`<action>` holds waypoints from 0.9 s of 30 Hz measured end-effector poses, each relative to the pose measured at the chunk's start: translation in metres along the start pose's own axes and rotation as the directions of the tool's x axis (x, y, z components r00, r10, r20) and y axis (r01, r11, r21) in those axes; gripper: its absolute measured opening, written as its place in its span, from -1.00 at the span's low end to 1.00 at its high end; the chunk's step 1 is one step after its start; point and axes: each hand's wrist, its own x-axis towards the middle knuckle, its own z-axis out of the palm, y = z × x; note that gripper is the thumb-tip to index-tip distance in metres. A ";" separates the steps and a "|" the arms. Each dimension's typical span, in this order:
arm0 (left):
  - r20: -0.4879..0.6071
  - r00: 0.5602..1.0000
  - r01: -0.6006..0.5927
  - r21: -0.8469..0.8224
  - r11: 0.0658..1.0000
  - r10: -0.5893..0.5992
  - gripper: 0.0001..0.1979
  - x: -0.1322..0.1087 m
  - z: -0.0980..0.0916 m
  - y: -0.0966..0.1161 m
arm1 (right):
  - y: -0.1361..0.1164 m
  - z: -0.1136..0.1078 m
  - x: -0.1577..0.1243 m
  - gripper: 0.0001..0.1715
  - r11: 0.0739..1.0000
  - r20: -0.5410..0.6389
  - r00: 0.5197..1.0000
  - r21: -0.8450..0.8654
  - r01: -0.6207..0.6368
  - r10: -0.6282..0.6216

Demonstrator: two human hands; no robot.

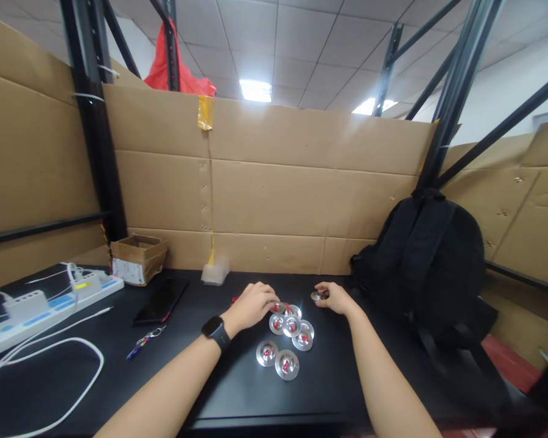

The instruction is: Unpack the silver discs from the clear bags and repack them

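Note:
Several small shiny metal finger cymbals with red loops at their centres lie on the black table in front of me; some overlap. My left hand, with a dark watch on its wrist, is at the far left of the group. Its fingertips close on the edge of a tilted finger cymbal. To the right, my right hand pinches another finger cymbal, apart from the rest. Closest to me lie two more, a finger cymbal and a larger-looking finger cymbal. A bit of red shows behind my left hand.
A black backpack stands at the right. On the left are a white power strip with cables, a phone, a keyring and a small cardboard box. Cardboard walls enclose the back and sides.

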 end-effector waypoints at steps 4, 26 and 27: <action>0.036 0.999 -0.022 0.117 0.993 0.017 -0.80 0.003 0.006 0.010 | -0.002 -0.001 -0.001 -0.34 1.000 -0.001 1.000 -0.026 0.003 -0.004; -0.108 0.942 0.187 -0.622 0.761 -0.319 -0.86 0.008 -0.012 0.008 | -0.132 0.039 -0.040 -0.25 0.670 0.002 0.897 0.665 0.330 -0.443; -0.101 0.941 0.183 -0.652 0.735 -0.323 -0.86 0.009 -0.010 0.007 | -0.135 0.042 -0.041 -0.30 0.646 0.023 0.895 0.700 0.304 -0.446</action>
